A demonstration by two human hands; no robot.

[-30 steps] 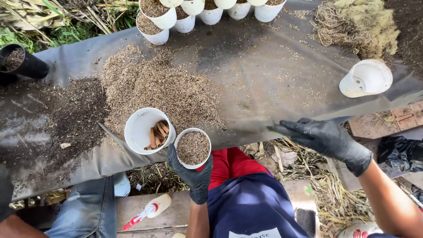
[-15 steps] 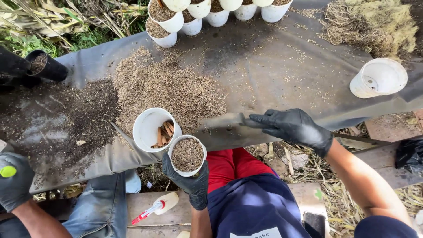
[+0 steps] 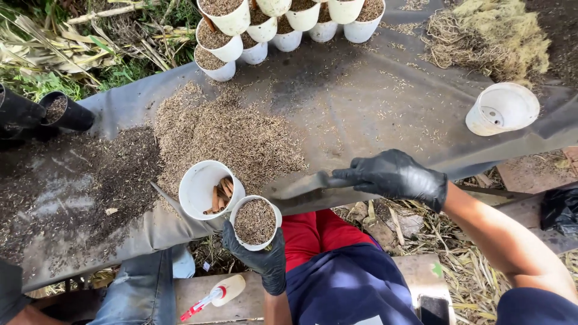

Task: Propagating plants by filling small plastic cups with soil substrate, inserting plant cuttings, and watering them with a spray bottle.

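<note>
My left hand (image 3: 260,260), in a black glove, holds a small white pot (image 3: 255,222) filled with brown husk mix, just below the near edge of the grey sheet (image 3: 361,102). My right hand (image 3: 394,174), also gloved in black, pinches and lifts the sheet's front edge. Beside the filled pot a second white pot (image 3: 203,188) rests on the sheet with a few brown bark sticks inside. A heap of tan husks (image 3: 226,132) lies behind both pots.
Several filled white pots (image 3: 277,24) stand in rows at the far edge. An empty white pot (image 3: 503,108) lies on its side at right. Dark soil (image 3: 72,186) covers the left, with a black pot (image 3: 63,111). A plastic bottle (image 3: 217,295) lies on a plank below.
My right hand has moved left along the sheet's front edge and taken hold of it. The filled pot in my left hand has stayed beside the other pot.
</note>
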